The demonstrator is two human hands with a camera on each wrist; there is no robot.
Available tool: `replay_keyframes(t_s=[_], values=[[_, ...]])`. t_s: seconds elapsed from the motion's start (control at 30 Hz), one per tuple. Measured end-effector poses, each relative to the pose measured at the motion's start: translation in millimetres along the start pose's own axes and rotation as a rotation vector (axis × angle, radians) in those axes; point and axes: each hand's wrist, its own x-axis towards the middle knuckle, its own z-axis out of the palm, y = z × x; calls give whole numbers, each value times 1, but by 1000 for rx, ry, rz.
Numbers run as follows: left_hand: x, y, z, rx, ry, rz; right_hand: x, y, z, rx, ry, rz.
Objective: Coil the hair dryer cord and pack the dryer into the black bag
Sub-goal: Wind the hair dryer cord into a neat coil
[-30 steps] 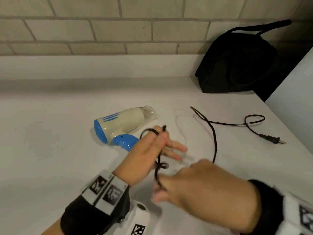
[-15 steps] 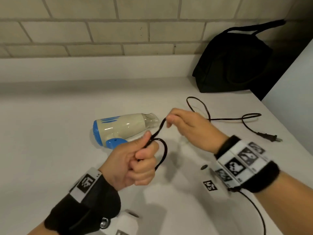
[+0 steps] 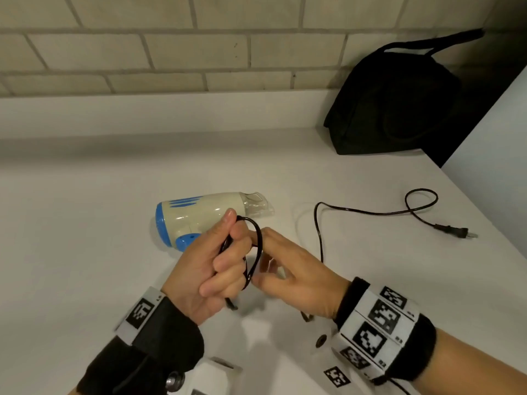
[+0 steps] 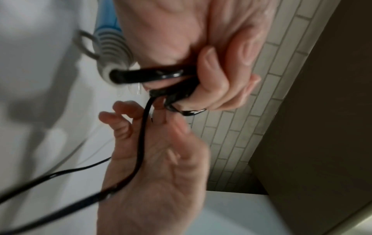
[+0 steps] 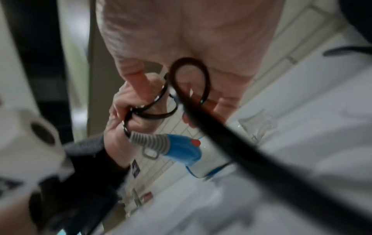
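Observation:
The cream and blue hair dryer point(image 3: 199, 215) lies on its side on the white counter point(image 3: 85, 238). Just in front of it, my left hand point(image 3: 231, 260) grips a small coil of the black cord point(image 3: 256, 246); its fingers point(image 4: 219, 79) curl round the loops. My right hand point(image 3: 268, 263) is against the coil, and the cord point(image 4: 141, 151) runs across its palm to fingertips that pinch it. The rest of the cord point(image 3: 370, 213) trails right to the plug point(image 3: 453, 230). The black bag point(image 3: 393, 104) stands at the back right.
A brick wall point(image 3: 199, 52) with a white ledge runs along the back. A pale panel point(image 3: 499, 181) rises at the right edge of the counter. Bare counter lies to the left of the dryer.
My right hand has come back from beyond the dryer nozzle to the left hand, laying another loop onto the coil. The loose cord on the counter has shortened and shifted.

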Motion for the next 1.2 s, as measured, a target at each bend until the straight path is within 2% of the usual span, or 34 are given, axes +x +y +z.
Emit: replay_keyframes(t_s=[0.07,0.13,0.23,0.37,0.47,0.6,0.77,0.83,0.93,1.03,1.13,1.2], values=[[2,1,2,-24,-3,6,0,-1,2,254,-49,51],[2,-1,-2,-75,-38,-20,0,1,6,391,-67,62],[3,-4,-13,-343,-268,-182,3,4,12,424,-45,149],[-3,-2,-16,-183,-270,-182,0,4,11,689,-29,136],[-7,0,-9,97,-61,-79,-2,1,5,770,55,95],[-1,-4,0,168,137,-7,-2,2,8,649,244,134],[4,-11,5,168,199,34,2,6,5,467,359,173],[4,-11,3,99,201,10,1,6,1,422,314,159],[2,-9,-1,18,140,-43,-1,5,-6,480,208,135],[2,-10,0,85,145,-45,-1,10,-5,542,210,131],[3,-11,6,213,202,-3,0,11,-1,526,259,119],[2,-11,11,321,246,26,-1,10,-2,560,239,106]])
